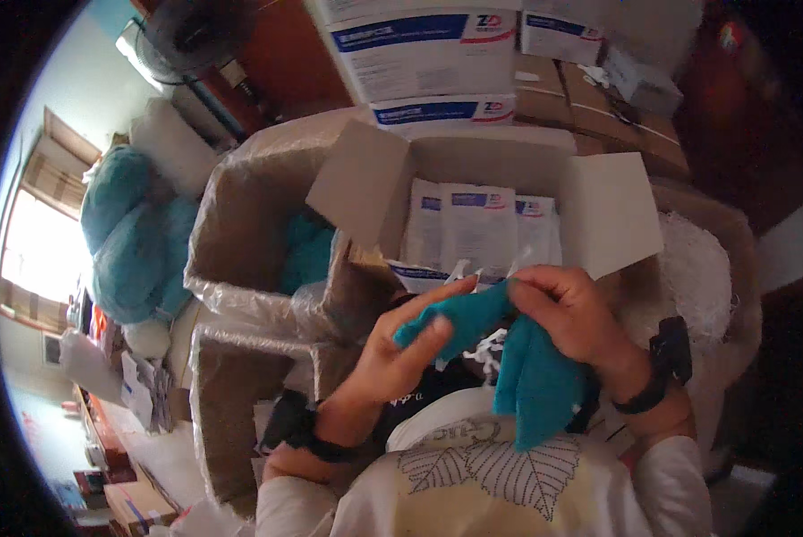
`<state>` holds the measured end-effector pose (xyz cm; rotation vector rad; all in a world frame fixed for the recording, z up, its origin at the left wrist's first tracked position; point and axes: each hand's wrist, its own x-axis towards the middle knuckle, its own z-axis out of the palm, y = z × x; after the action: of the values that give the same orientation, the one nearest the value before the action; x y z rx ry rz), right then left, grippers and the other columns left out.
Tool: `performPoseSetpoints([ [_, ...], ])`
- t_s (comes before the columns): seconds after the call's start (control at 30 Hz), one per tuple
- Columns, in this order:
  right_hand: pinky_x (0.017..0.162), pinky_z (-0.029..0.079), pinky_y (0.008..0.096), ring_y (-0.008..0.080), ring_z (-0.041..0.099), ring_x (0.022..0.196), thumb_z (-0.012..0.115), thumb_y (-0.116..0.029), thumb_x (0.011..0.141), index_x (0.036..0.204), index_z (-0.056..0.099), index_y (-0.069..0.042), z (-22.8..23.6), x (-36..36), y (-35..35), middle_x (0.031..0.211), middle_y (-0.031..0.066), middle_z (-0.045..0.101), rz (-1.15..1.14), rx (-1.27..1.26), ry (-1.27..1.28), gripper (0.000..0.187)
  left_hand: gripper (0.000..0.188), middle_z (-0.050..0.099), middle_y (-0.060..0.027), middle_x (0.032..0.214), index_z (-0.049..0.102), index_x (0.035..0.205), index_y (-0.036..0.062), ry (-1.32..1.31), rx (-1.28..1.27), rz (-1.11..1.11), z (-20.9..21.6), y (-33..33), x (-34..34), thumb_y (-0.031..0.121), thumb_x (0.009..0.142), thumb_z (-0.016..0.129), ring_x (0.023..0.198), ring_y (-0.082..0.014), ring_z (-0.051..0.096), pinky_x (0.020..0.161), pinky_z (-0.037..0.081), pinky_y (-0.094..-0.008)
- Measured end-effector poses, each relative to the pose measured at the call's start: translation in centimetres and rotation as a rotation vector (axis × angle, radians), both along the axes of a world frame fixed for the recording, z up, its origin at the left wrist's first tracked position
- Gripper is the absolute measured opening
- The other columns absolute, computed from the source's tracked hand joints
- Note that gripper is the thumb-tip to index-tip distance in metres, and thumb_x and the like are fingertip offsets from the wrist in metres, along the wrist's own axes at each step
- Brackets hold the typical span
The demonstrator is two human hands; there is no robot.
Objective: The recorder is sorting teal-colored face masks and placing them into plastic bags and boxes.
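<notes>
In front of my chest I hold a teal piece of soft cloth [544, 385] with both hands. Its upper part stretches between them, and a folded flap hangs down below my right hand [569, 315]. The fingers of that hand pinch the cloth near its top fold. My left hand [403, 347] grips the other end, its thumb in front and its fingers behind. White cord-like strands [488, 347] show just below the cloth. Beyond my hands stands an open white carton [482, 150] with several white, blue-banded packets [478, 224] upright inside.
Plastic-lined cartons [258, 215] stand to the left, the farther one with teal cloth [308, 255] inside. On the right, another lined carton [743, 268] holds white stringy material [695, 268]. Stacked boxes [424, 63] rise behind. Large teal bundles [133, 242] are piled far left.
</notes>
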<state>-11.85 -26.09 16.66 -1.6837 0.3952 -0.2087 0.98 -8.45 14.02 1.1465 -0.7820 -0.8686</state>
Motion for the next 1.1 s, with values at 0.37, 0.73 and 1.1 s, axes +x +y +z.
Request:
performPoseSetpoints([
  [0.37, 0.07, 0.043, 0.0255, 0.0131, 0.053, 0.078, 0.056, -0.02, 0.082, 0.095, 0.057, -0.001, -2.5, -1.7, 0.4, 0.089, 0.0081, 0.059, 0.083, -0.029, 0.118, 0.023, 0.054, 0.047, -0.0128, 0.118, 0.038, 0.12, 0.0002, 0.797, 0.057, 0.137, -3.6, -0.2, -2.3, 0.042, 0.087, 0.043, 0.108, -0.0235, 0.047, 0.092, 0.038, -0.0357],
  [0.73, 0.061, 0.044, 0.0293, 0.0169, 0.056, 0.066, 0.058, -0.019, 0.08, 0.088, 0.057, 0.001, -4.1, 2.0, 2.4, 0.078, 0.0117, 0.059, 0.022, -0.221, -0.022, 0.021, 0.051, 0.047, -0.0082, 0.112, 0.033, 0.123, 0.0015, 0.394, 0.09, 0.124, -3.9, 0.9, -2.9, 0.021, 0.083, 0.056, 0.104, -0.0158, 0.046, 0.09, 0.037, -0.031],
  [1.1, 0.062, 0.044, 0.0257, 0.0124, 0.056, 0.068, 0.055, -0.014, 0.082, 0.088, 0.055, -0.001, 1.2, 0.1, 1.9, 0.073, 0.0062, 0.058, 0.305, -0.198, 0.032, 0.014, 0.042, 0.051, -0.0137, 0.113, 0.042, 0.118, -0.0037, 0.102, -0.111, 0.363, 2.7, 3.8, 1.2, 0.021, 0.085, 0.05, 0.106, -0.0231, 0.049, 0.09, 0.039, -0.0355],
])
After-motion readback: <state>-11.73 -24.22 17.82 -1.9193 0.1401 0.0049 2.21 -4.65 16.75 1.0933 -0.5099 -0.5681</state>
